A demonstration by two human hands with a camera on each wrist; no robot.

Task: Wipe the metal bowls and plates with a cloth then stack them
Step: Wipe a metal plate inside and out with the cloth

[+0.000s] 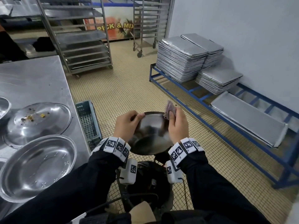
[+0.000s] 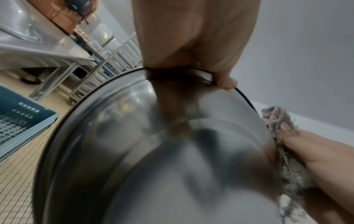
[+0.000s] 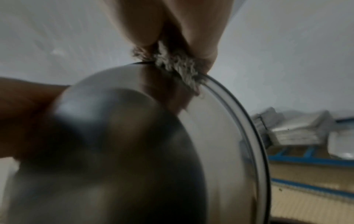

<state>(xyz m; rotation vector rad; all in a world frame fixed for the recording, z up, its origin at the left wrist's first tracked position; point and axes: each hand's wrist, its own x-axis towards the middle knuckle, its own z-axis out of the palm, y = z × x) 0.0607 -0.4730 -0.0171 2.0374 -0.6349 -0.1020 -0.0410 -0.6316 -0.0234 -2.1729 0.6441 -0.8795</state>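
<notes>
Tiled floor [image 1: 126,88], pale wall [image 1: 242,29], wheeled racks [image 1: 84,46], blue frame [image 1: 191,91]

We see a silver-grey metal bowl [image 1: 150,135] with a dark rim line, and at that rim a frayed cloth [image 1: 169,110] mottled pale grey and mauve. Below the bowl, our wristbands [image 1: 116,145] are white with black square code patterns, above black sleeves [image 1: 218,183]. Left of the bowl, a dull silver plate [image 1: 38,122] carries yellow and brown crumbs. Beneath the bowl, the floor [image 1: 126,88] is a beige grid of small tiles.
</notes>
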